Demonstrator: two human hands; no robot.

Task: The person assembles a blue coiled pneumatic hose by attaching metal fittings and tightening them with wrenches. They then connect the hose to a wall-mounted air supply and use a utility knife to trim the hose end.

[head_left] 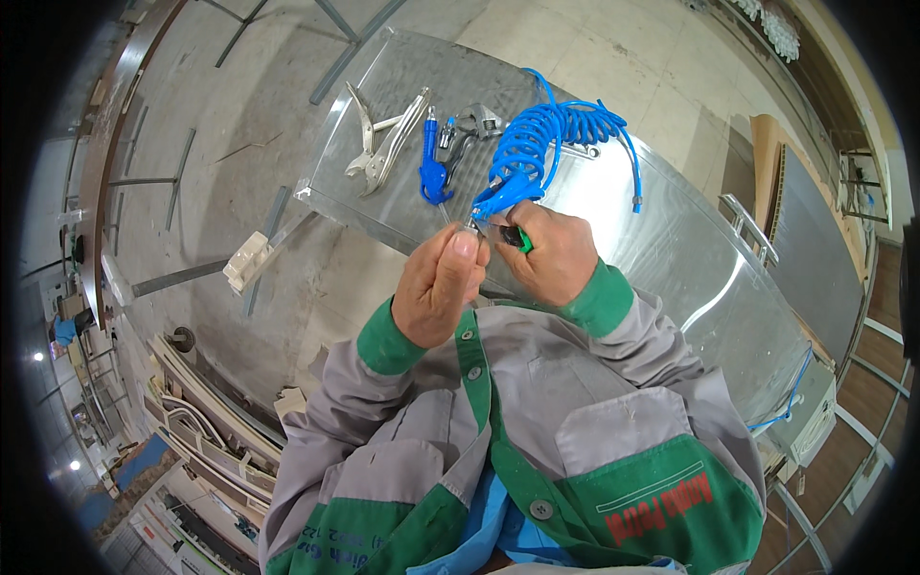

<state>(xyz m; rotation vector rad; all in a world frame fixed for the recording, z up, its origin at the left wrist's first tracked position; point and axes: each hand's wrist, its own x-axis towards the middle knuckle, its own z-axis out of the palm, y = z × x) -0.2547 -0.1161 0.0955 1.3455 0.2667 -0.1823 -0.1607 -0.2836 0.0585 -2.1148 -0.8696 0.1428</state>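
My left hand (443,286) is closed in a pinch, thumb over fingers, on a small metal fitting (472,226) that is mostly covered. Close beside it, my right hand (561,251) grips a hand tool with a green-and-black handle (517,238); its working end is too small to make out. Just beyond both hands lies a coiled blue air hose (525,142), one end reaching down to my fingertips. A blue air blow gun (433,171) rests left of the coil, near an adjustable wrench (471,125). Locking pliers (388,144) lie farther left.
Everything sits on a shiny metal-topped table (613,201). A white plastic-like piece (247,262) is at the end of a bar left of the table. Wooden panels (767,182) stand at the right, and long boards (206,422) are stacked at the lower left.
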